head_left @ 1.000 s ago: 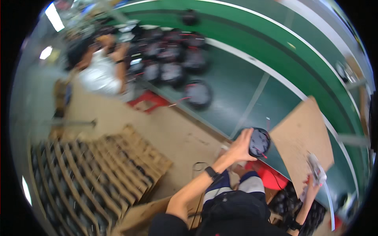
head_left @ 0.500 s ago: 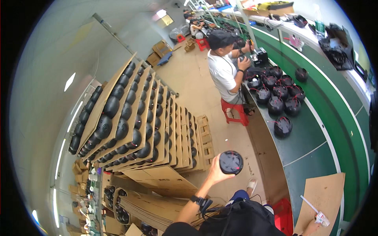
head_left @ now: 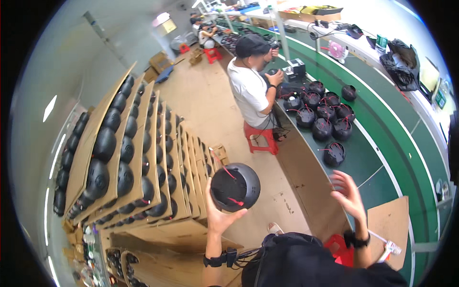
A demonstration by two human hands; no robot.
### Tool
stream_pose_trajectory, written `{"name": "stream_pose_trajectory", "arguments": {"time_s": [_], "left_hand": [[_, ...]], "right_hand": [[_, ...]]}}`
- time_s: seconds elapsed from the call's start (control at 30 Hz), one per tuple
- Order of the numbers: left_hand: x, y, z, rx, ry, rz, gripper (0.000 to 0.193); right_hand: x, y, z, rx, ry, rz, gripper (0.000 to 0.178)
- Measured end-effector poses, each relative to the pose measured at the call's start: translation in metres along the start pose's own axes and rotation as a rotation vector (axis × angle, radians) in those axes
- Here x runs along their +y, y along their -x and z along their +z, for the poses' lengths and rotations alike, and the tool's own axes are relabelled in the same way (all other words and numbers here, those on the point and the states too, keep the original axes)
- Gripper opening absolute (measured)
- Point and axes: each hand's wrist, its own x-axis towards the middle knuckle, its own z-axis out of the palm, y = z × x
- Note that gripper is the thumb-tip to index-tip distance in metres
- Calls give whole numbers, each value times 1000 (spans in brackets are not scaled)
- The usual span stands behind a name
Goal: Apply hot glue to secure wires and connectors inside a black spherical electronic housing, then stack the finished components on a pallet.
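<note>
My left hand [head_left: 220, 220] grips a round black plastic housing [head_left: 249, 186] in front of my body. Its open side faces me, and red wires stick out of the hollow. Raised over the green belt's near edge, my right hand [head_left: 351, 198] has its fingers apart and holds nothing; the fingertips are blurred. Below it a brown cardboard sheet [head_left: 389, 217] lies on the belt. A small white container [head_left: 393, 247] with a thin white stem rests on the sheet. Ahead of the right hand stands a similar black housing [head_left: 333, 154] with a red wire.
Several more black housings [head_left: 326, 112] crowd the green belt [head_left: 366, 158]. A co-worker [head_left: 248, 95] sits on a red stool [head_left: 259, 138] beside it, handling a black part. Tall layered cardboard trays [head_left: 138, 165] of black shells stand at left. Another red stool [head_left: 337, 248] is beside me.
The housing in my left hand has turned to show its hollow side and red wires. My right hand has left the white container and risen forward. The head view has swung right.
</note>
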Motion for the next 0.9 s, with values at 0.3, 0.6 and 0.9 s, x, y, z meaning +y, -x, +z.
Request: {"name": "stream_pose_trajectory", "arguments": {"time_s": [0.3, 0.6, 0.9], "left_hand": [[19, -79, -63, -86, 192, 82, 131], [-19, -149, -116, 165, -30, -89, 136], [38, -234, -148, 331, -1049, 32, 40]], "right_hand": [[-94, -176, 201, -758, -106, -421, 118], [-55, -325, 303, -987, -300, -389, 113], [32, -540, 374, -949, -654, -22, 100]]}}
